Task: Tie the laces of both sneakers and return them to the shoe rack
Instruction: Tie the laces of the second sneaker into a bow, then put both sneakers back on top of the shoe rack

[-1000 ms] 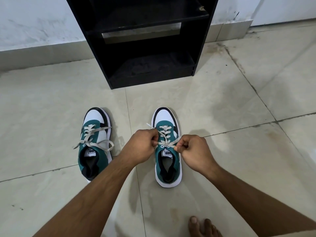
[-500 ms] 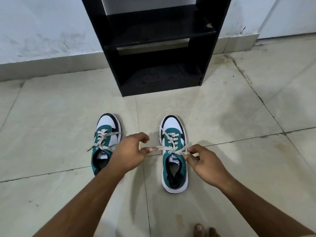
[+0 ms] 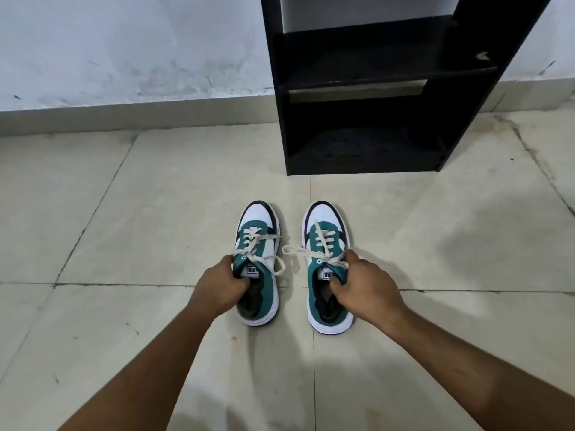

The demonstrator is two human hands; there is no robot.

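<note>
Tiled floor [image 3: 155, 213], one rack [image 3: 373, 119], two sneakers, left hand [image 3: 217, 290] gripping left sneaker [image 3: 259, 231], right hand [image 3: 364, 287] gripping right sneaker [image 3: 326, 225]

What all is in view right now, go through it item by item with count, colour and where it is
sneakers: 2, green and white with black trim and off-white laces, side by side on the floor in front of the rack; left sneaker, right sneaker
shoe rack: 1, black, standing against the wall, the shelves in view bare
floor: beige tiles with dark grout lines
wall: pale, scuffed, with a tiled skirting along the bottom
left hand: 1, gripping the left sneaker at its collar
right hand: 1, gripping the right sneaker at its collar, fingers inside the opening
</note>
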